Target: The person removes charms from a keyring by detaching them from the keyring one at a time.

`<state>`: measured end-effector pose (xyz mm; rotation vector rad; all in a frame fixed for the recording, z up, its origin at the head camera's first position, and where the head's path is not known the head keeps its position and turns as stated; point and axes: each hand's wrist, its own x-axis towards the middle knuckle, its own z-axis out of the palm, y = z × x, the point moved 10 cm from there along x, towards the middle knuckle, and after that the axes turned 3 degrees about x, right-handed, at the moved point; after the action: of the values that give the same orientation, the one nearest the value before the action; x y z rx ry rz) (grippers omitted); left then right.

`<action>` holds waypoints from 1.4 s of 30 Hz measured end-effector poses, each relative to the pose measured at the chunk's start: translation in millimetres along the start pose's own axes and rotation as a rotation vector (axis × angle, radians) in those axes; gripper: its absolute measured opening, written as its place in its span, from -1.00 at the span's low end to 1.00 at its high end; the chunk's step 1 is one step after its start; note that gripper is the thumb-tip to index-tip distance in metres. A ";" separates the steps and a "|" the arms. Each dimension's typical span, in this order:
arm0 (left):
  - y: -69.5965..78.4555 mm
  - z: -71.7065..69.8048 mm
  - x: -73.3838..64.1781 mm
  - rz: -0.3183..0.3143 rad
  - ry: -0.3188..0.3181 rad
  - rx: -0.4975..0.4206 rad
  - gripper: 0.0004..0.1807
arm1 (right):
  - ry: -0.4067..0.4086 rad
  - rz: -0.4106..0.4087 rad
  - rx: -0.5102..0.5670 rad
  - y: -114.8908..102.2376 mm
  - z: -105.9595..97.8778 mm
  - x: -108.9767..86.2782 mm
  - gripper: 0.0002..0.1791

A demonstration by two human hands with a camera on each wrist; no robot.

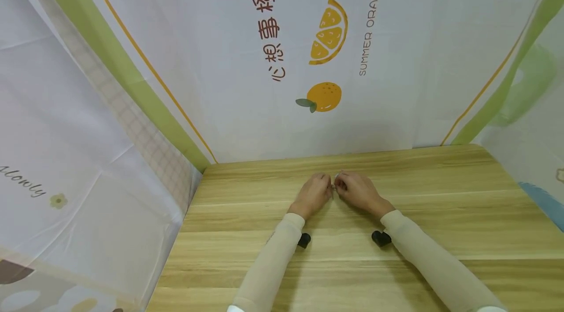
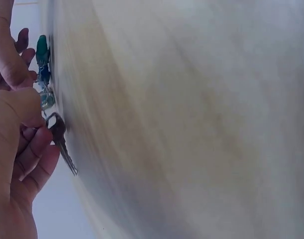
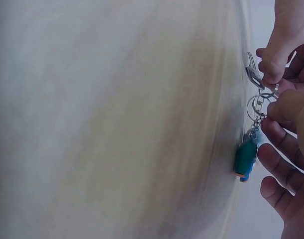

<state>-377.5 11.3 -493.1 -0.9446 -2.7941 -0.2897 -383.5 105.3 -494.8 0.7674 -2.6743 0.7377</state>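
While both hands meet above the wood-grain table [image 1: 211,253], toward its far edge, the entry reads as follows: left hand [image 1: 314,192], thumb and fingers pinching at the head of a key [image 2: 60,139], its toothed blade projecting clear of the fingertips; right hand [image 1: 359,189], thumb and forefinger pinching linked metal rings [image 3: 249,108], its other fingers loosely bent; key and rings held between the two hands, close to the tabletop, contact with it not determinable; short chain [image 3: 254,130], running from the rings to a green charm [image 3: 246,157] with a blue part, located beside the right fingers; two cream sleeves [image 1: 270,268], one per arm; two black pieces [image 1: 381,238], one by each forearm; white cloth backdrop [image 1: 220,57], behind the table, printed with oranges and lettering
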 end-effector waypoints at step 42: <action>-24.3 -30.6 -0.4 -0.211 0.083 -0.421 -0.78 | 0.163 -0.003 0.105 -15.2 -35.1 9.3 -0.87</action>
<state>-388.9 -15.2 -466.7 -0.6847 -2.8089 -0.9537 -379.1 109.2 -455.9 0.7042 -2.5054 0.9049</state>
